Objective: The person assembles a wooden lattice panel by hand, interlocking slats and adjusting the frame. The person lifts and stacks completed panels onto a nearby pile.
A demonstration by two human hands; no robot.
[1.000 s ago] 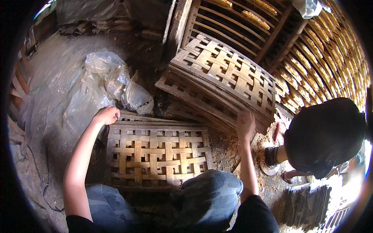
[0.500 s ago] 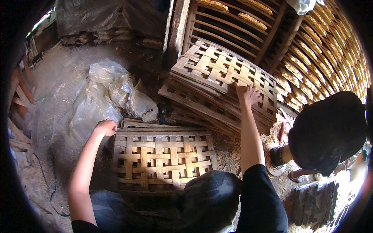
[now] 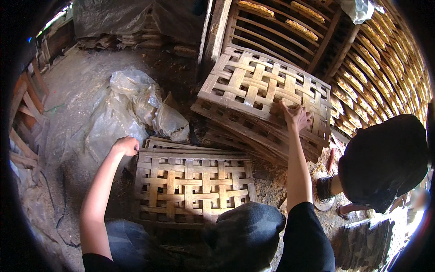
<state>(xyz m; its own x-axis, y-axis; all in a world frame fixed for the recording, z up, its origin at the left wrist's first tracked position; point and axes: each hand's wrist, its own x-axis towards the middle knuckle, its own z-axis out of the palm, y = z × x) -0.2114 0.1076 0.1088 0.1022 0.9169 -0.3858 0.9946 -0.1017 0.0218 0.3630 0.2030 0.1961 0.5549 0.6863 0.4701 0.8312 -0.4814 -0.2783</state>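
A stack of woven bamboo trays (image 3: 195,187) lies in front of my knees, its open lattice facing up. My left hand (image 3: 126,146) is closed in a fist beside its far left corner; whatever the fingers hold, if anything, is hidden. Ahead to the right, a taller, skewed pile of trays (image 3: 244,130) carries a top woven bamboo tray (image 3: 258,81). My right hand (image 3: 297,119) pinches this top tray near its close edge, thumb and fingers around a slat. The top tray sits askew over those beneath.
Crumpled clear plastic sheeting (image 3: 136,104) lies on the floor to the left. Slatted racks (image 3: 367,72) with pale yellowish pieces rise at the right, behind a wooden post (image 3: 217,34). Another person in dark clothing (image 3: 385,163) stands at the right. Broken wood (image 3: 29,109) leans at the far left.
My right hand has gone from spread over the top tray to pinching it. That tray has slid toward me and slightly left on its pile. My left hand stays at the near stack's corner.
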